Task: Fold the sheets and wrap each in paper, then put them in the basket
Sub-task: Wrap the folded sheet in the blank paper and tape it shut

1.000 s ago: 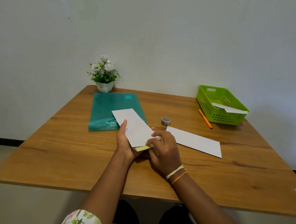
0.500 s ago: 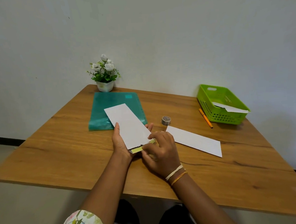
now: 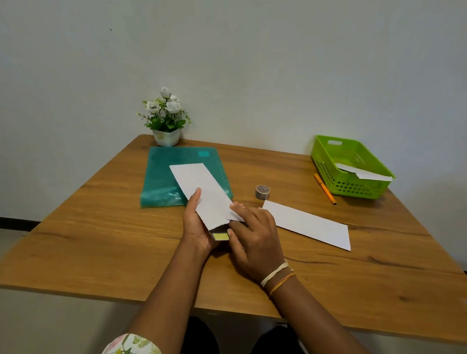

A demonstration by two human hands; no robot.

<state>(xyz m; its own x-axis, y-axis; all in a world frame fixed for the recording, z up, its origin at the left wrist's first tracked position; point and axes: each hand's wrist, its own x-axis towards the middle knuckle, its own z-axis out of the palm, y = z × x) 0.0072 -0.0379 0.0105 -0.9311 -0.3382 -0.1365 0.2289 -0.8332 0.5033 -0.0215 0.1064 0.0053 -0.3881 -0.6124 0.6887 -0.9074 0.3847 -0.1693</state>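
Note:
My left hand (image 3: 197, 223) holds a long white paper sleeve (image 3: 203, 192) by its near end, tilted up over the table. A small yellow folded sheet (image 3: 220, 236) sticks out of the sleeve's near opening. My right hand (image 3: 254, 239) pinches the sleeve's near edge right beside the yellow sheet. A second folded white paper (image 3: 307, 224) lies flat on the table to the right. The green basket (image 3: 334, 167) stands at the far right with a white wrapped paper (image 3: 364, 171) inside it.
A teal plastic folder (image 3: 160, 179) lies behind the sleeve. A roll of tape (image 3: 262, 192) and an orange pen (image 3: 325, 188) sit between the papers and the basket. A potted white flower (image 3: 166, 120) stands at the back by the wall.
The sleeve has shifted away from me and to the left, over the teal folder. The yellow sheet shows less at the near opening than before. My right hand stays at that opening.

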